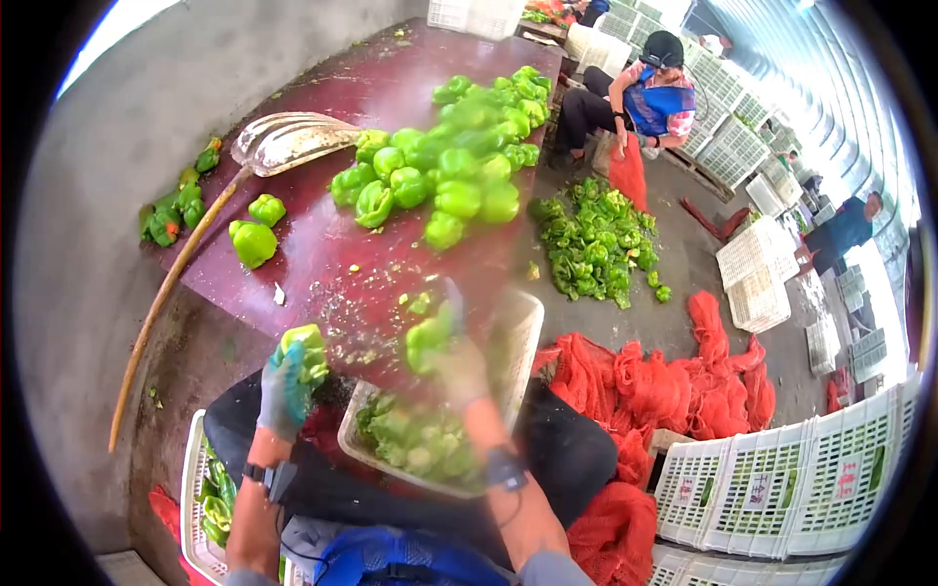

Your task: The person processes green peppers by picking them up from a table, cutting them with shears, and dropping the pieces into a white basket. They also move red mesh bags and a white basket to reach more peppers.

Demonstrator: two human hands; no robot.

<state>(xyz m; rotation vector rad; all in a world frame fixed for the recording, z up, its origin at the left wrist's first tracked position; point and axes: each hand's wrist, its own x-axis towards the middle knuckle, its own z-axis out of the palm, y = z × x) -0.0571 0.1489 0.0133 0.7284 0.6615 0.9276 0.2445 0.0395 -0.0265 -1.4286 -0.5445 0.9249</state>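
My left hand (283, 391), in a grey-blue glove, is closed around a pale green bell pepper (307, 352) above the near table edge. My right hand (461, 371) is smeared by motion, with another green bell pepper (426, 344) at its fingers, blurred along with it. A narrow greyish streak rises above that hand; I cannot make out what it is. Below my right forearm, a white basket (354, 415) holds green pepper scraps (410, 435). A heap of whole green bell peppers (459, 166) lies farther up the dark red table (322, 225).
A wooden-handled metal fork-like scoop (303, 137) lies on the table. White crates (752, 488) stand at right beside red mesh bags (664, 391). Pepper pieces (596, 244) are heaped on the floor near a seated person (655, 98). A basket (195, 488) of peppers sits at left.
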